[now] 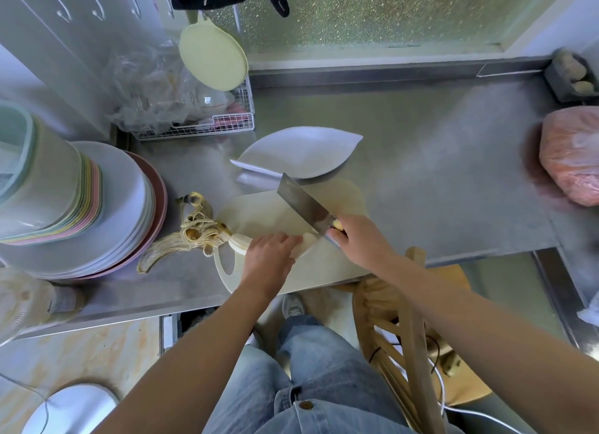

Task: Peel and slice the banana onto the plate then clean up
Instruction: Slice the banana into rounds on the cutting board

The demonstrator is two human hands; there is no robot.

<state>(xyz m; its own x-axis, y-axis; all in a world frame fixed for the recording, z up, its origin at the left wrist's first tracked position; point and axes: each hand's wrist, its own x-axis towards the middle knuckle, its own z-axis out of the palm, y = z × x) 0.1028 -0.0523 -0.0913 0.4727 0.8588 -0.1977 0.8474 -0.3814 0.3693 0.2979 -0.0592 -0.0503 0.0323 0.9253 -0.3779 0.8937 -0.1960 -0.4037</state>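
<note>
The peeled banana (240,243) is lying across the near part of the pale cutting board (259,213), which is sitting on the steel worktop (437,174) just in front of the white leaf-shaped plate (301,154). The left hand (267,255) is covering the middle of the fruit with its fingers curled over it, leaving both ends showing. The right hand (359,239) is wrapping tightly round the handle of the cleaver (301,203), whose broad blade is angling up over the board towards the plate, its heel close to the right end of the fruit. Stripped of its skin, the banana is probably going to be light, soft and slick, bruising or squashing under a firm squeeze and rolling under the blade. A gentle hold across the top, with fingertips tucked back from the cutting line, seems the best grip, and the cut rounds will likely need lifting on the flat of the blade or in a light pinch. The cleaver looks heavy and stiff, so its own weight should be doing most of the cutting. By count there is one banana, one splayed peel (191,232) left of the board, one cleaver, one board and one plate, with no slices showing on the plate.
</note>
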